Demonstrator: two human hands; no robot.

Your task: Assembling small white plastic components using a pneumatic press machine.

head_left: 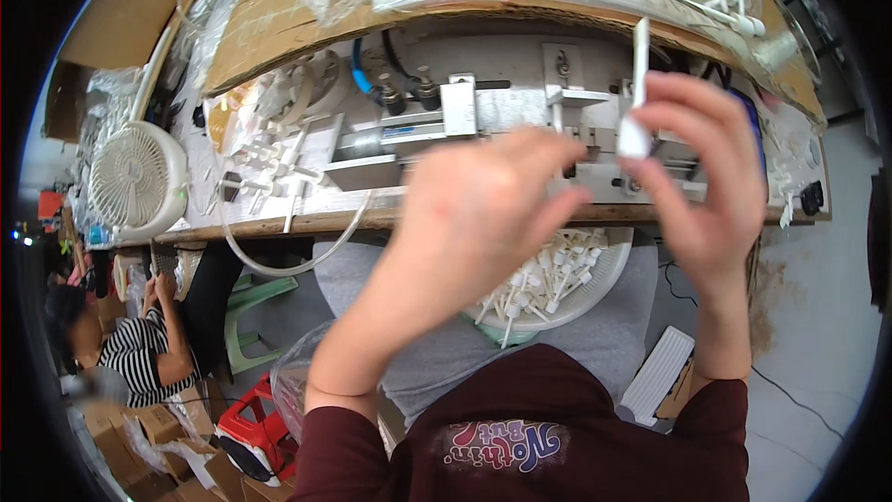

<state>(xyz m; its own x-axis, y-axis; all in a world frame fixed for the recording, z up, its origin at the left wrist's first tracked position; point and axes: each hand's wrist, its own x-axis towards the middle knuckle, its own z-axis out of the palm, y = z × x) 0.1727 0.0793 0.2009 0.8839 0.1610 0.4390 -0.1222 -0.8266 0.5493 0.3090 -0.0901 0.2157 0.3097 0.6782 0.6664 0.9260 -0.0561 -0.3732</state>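
Observation:
My right hand (711,177) pinches a white stemmed plastic cap (634,138) between thumb and fingers, its long thin stem pointing up. This cap is just right of the metal fixture (460,112) on the bench. My left hand (492,209), slightly blurred, reaches over the fixture's front edge. Its thumb stretches away from the other fingers, and nothing shows in the gap. On my lap, partly hidden by my left hand, a white basin (613,270) holds many white stemmed plastic pieces (562,279).
A cardboard tray (279,37) heaped with white pieces rises behind the fixture. White fan (137,178) and loose pieces (288,163) lie left. A clear hose (279,270) loops over the bench edge. Another person (144,353) sits at lower left near a green stool (246,316).

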